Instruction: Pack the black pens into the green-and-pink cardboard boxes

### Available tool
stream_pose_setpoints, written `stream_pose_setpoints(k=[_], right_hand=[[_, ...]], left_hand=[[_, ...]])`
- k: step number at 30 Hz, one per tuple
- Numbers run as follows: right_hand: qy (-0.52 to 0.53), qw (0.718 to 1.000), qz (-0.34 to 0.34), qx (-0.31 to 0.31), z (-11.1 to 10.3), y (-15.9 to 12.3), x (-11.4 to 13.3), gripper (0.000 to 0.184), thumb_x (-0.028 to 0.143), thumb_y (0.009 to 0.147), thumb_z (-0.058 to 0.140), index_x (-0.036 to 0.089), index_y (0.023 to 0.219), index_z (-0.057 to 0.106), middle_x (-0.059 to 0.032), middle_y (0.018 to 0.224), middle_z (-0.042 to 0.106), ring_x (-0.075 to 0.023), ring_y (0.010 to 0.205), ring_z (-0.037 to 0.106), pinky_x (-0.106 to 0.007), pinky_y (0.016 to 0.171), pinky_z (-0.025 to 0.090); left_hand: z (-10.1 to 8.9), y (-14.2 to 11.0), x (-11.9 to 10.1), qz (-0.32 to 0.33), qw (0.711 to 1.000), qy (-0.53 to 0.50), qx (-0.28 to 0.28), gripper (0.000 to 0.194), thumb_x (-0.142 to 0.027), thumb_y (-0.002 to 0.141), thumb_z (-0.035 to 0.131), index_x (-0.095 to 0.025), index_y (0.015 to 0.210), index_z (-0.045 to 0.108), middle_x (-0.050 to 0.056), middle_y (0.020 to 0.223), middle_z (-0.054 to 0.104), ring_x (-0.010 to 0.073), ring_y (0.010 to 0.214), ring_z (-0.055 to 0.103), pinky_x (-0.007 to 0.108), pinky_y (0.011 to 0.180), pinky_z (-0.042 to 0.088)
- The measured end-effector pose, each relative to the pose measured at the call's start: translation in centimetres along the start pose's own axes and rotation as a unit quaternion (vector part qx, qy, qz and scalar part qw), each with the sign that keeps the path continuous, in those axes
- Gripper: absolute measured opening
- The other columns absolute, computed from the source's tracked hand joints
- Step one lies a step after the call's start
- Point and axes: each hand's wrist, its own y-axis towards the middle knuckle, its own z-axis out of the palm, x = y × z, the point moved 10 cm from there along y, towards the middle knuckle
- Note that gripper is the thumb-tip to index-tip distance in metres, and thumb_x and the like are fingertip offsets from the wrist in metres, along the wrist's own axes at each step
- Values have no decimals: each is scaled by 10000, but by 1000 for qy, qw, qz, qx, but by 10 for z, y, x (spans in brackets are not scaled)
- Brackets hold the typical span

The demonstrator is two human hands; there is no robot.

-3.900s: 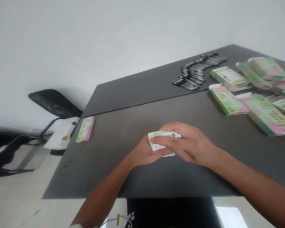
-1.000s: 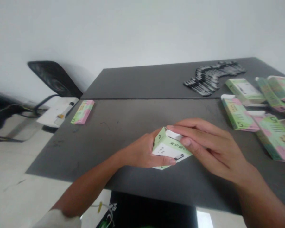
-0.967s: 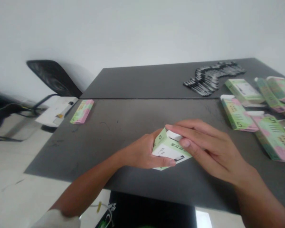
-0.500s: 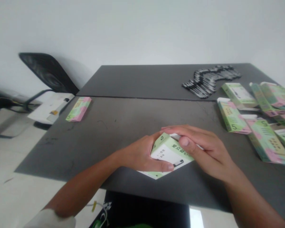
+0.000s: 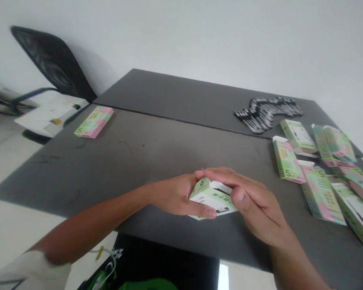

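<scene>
Above the near part of the dark table, my left hand (image 5: 177, 197) grips a small green-and-white carton (image 5: 211, 197), its thumb lying across the printed face. My right hand (image 5: 255, 205) is closed over the carton's right end. Its thumb presses near the white end flap and its fingers reach along the far edge. A dark gap shows beside that flap, so the end looks partly open. Whatever is inside the carton is hidden, and so are most of the left fingers.
A closed pink-and-green carton (image 5: 94, 122) lies at the table's left edge. Several similar cartons (image 5: 322, 195) lie at the right, some with flaps up. Behind them runs a row of black-and-clear pens (image 5: 260, 114). A black mesh chair (image 5: 50, 60) stands left of the table (image 5: 157, 149).
The view has turned and tilted. My right hand has moved from wrapping the carton with the left, to its flap end, now gripping closer around it. The left hand keeps its hold.
</scene>
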Motion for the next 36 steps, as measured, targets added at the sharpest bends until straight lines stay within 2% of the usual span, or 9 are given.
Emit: stream_pose_setpoints(k=[4, 8, 12, 14, 16, 18, 22, 28, 36], right_hand=[[-35, 996, -78, 14, 2, 1, 14, 396, 328, 1126, 512, 261, 1490, 652, -61, 1462, 716, -199, 1314, 680, -388, 1146, 499], [-74, 990, -121, -2, 4, -4, 25, 388, 391, 1116, 527, 270, 1442, 697, -76, 1491, 669, -226, 1302, 670, -421, 1090, 549], [-105, 983, -129, -81, -3, -9, 30, 364, 324, 1072, 625, 278, 1421, 719, -81, 1376, 678, -213, 1219, 688, -377, 964, 626], [-156, 967, -148, -137, -11, -13, 37, 415, 229, 995, 741, 270, 1407, 729, -72, 1270, 730, -199, 1126, 712, -353, 908, 635], [-188, 953, -160, -177, -19, -15, 41, 500, 145, 879, 854, 266, 1356, 762, -54, 1174, 781, -207, 1044, 741, -382, 925, 635], [-185, 953, -151, -189, -26, -14, 41, 489, 94, 817, 892, 264, 1267, 805, -37, 1114, 812, -228, 993, 773, -449, 988, 623], [-162, 961, -118, -193, -32, -11, 39, 343, 64, 832, 866, 255, 1117, 846, -6, 1057, 834, -239, 975, 804, -507, 1048, 601], [-158, 961, -75, -216, -35, -12, 34, 200, 101, 908, 811, 251, 1038, 832, 28, 1020, 830, -188, 962, 796, -426, 1020, 614], [-146, 974, -29, -171, -30, -6, 21, 158, 150, 1004, 699, 243, 1066, 810, -9, 1077, 771, -172, 1053, 777, -301, 895, 618]], left_hand=[[4, 1, -5, 30, 999, 17, 24, 207, -328, 938, 771, -180, 1025, 656, 27, 905, 656, 167, 821, 632, 261, 714, 554], [11, 1, -15, 71, 994, 69, 54, 221, -312, 924, 773, -181, 1050, 647, 42, 970, 618, 174, 858, 602, 275, 749, 529], [11, 0, -16, 71, 994, 66, 51, 224, -279, 940, 723, -168, 1110, 629, 70, 1042, 614, 191, 915, 605, 303, 805, 530], [5, -1, -15, 64, 997, 46, 22, 278, -243, 928, 722, -175, 1174, 612, 49, 1015, 623, 181, 904, 607, 295, 818, 526], [-2, -3, -14, 59, 998, 32, -12, 362, -214, 911, 735, -182, 1242, 595, 35, 1011, 644, 170, 895, 619, 281, 820, 522], [-7, -6, -16, 62, 997, 37, -31, 410, -189, 892, 747, -182, 1271, 589, 47, 1071, 674, 172, 927, 644, 278, 839, 525], [-13, -8, -19, 73, 993, 81, -45, 417, -166, 875, 747, -190, 1266, 604, 77, 1204, 707, 197, 1034, 678, 289, 897, 528], [-12, -6, -12, 51, 994, 88, -32, 456, -163, 864, 735, -185, 1298, 597, 78, 1213, 719, 204, 1049, 684, 302, 933, 534], [-13, -5, -8, 47, 997, 47, -30, 427, -134, 823, 727, -200, 1228, 611, 40, 1127, 715, 183, 988, 673, 286, 889, 525]])
